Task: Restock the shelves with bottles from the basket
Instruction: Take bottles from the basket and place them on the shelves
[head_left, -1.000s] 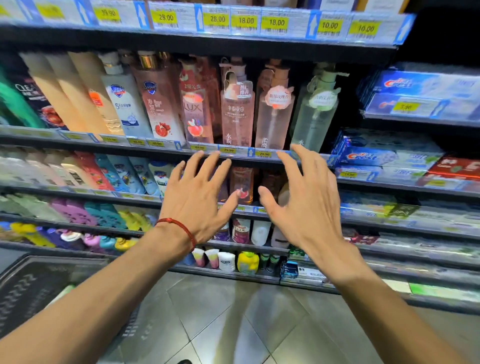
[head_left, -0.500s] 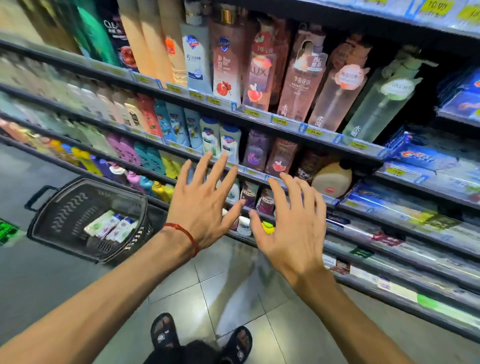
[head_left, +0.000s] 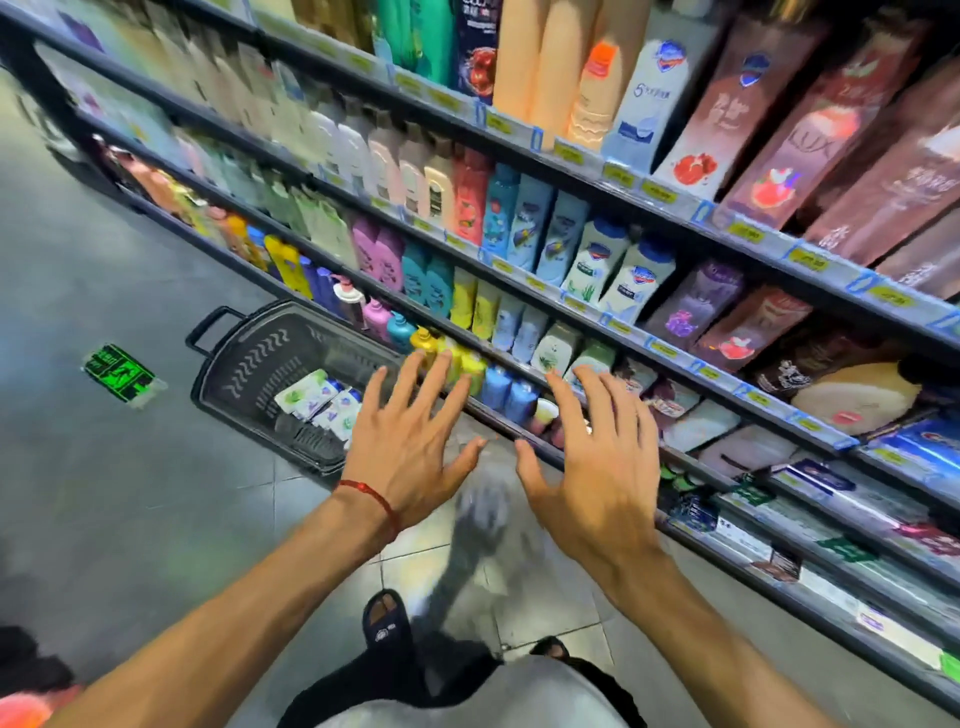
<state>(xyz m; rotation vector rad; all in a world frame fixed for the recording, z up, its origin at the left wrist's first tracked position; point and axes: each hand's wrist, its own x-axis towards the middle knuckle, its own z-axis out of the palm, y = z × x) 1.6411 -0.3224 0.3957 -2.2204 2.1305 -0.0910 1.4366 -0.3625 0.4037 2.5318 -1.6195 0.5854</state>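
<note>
Bright overhead store light lit the shelves (head_left: 408, 82) evenly, while the floor (head_left: 104, 519) lay dim and grey. Motion blur smeared the far products, and wide-angle distortion bent the tilted edges.

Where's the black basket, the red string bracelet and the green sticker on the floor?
black basket (head_left: 254, 358): head view, its slotted side wall.
red string bracelet (head_left: 371, 495): head view, the band across the left wrist.
green sticker (head_left: 122, 371): head view, its middle.
</note>
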